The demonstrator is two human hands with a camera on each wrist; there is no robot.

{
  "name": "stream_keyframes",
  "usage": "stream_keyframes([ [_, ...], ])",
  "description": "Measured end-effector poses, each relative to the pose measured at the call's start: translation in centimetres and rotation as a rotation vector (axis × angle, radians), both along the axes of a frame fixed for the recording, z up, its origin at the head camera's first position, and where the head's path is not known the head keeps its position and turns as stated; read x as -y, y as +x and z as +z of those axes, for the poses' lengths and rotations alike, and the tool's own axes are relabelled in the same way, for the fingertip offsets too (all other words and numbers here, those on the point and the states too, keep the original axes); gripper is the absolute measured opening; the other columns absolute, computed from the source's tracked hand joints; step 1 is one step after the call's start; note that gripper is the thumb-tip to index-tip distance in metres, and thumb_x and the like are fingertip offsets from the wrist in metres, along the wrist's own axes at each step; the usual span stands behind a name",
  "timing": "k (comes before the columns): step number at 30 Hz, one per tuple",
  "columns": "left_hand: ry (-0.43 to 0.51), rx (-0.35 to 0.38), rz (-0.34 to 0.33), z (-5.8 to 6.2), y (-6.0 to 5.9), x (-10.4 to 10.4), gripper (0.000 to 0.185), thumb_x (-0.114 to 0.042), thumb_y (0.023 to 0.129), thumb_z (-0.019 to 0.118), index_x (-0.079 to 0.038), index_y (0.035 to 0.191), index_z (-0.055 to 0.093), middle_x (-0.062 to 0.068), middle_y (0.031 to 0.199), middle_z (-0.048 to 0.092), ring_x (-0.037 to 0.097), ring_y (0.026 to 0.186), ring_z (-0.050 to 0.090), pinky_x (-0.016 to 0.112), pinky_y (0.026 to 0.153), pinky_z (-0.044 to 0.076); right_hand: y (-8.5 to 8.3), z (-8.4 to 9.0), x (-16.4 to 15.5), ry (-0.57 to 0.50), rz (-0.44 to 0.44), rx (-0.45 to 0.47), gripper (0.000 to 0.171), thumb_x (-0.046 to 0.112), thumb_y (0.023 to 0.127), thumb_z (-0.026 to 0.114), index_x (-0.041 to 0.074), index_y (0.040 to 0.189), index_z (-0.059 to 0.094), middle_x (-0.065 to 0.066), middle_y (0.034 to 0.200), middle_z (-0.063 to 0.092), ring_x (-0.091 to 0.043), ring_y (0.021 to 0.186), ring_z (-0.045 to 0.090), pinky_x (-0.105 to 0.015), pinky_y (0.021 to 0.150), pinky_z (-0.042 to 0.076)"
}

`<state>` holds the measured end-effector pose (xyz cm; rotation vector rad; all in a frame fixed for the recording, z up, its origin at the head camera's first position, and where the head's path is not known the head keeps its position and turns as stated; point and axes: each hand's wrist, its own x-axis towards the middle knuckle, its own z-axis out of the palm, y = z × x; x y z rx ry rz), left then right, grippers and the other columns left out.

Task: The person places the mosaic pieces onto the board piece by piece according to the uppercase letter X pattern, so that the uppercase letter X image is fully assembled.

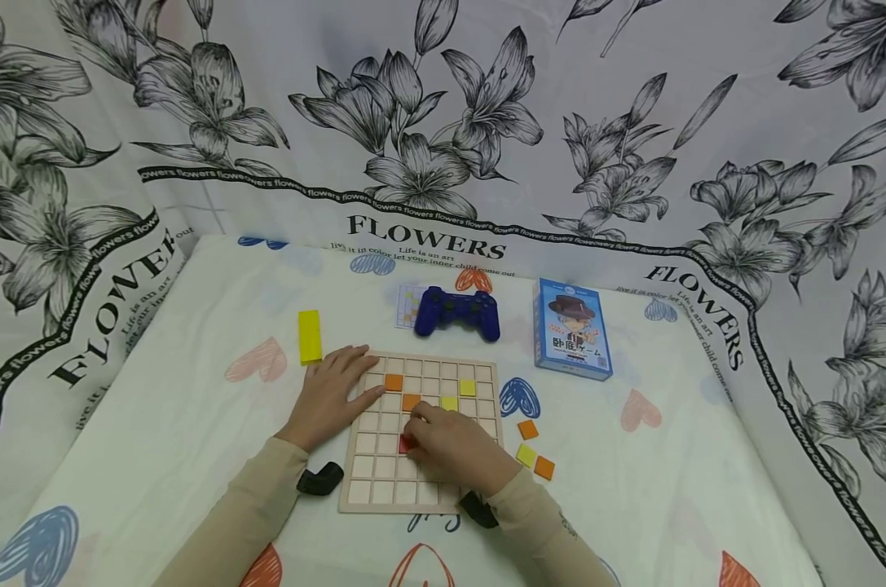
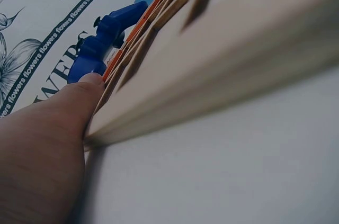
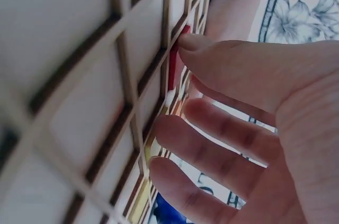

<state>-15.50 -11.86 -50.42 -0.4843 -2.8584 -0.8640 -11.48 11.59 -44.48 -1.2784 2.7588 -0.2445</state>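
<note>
A wooden grid board [image 1: 372, 469] lies on the cloth-covered table. Two orange tiles [image 1: 394, 381] and two yellow tiles [image 1: 468, 387] sit in its upper cells. My right hand [image 1: 450, 444] is curled over the board's middle and pinches a red tile [image 1: 407, 444] between thumb and forefinger, down at a cell. In the right wrist view the thumb [image 3: 233, 70] touches the red tile [image 3: 176, 60] on the grid [image 3: 79, 75]. My left hand [image 1: 332, 391] lies flat, its fingers resting on the board's upper left edge [image 2: 222, 49].
Loose orange [image 1: 527, 429] and yellow [image 1: 526, 455] tiles lie right of the board. A long yellow block [image 1: 310, 336] lies at the upper left. Behind the board sit a blue game controller [image 1: 457, 312] and a blue card box [image 1: 570, 328]. Flower-printed cloth walls surround the table.
</note>
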Motion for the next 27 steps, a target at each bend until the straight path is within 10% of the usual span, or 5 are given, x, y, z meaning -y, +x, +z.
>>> stream_keyframes([
  [19, 0.001, -0.008, -0.011, 0.0, 0.0, 0.0, 0.057, -0.052, 0.09, 0.058, -0.018, 0.136, 0.053, 0.006, 0.147, 0.043, 0.03, 0.137, 0.032, 0.05, 0.099, 0.029, -0.1, 0.2, -9.9, -0.014, -0.261, -0.066, 0.02, 0.012, 0.084, 0.073, 0.015, 0.101, 0.064, 0.006, 0.097, 0.059, -0.007, 0.077, 0.058, -0.026, 0.072, 0.052],
  [27, 0.004, 0.0, -0.008, -0.3, -0.1, 0.1, 0.058, -0.054, 0.091, 0.056, -0.019, 0.137, 0.052, 0.005, 0.148, 0.042, 0.03, 0.138, 0.031, 0.052, 0.101, 0.027, -0.4, 0.4, -12.5, 0.095, -0.465, 0.039, 0.023, 0.013, 0.083, 0.075, 0.014, 0.104, 0.067, 0.003, 0.096, 0.061, -0.009, 0.083, 0.059, -0.03, 0.081, 0.053],
])
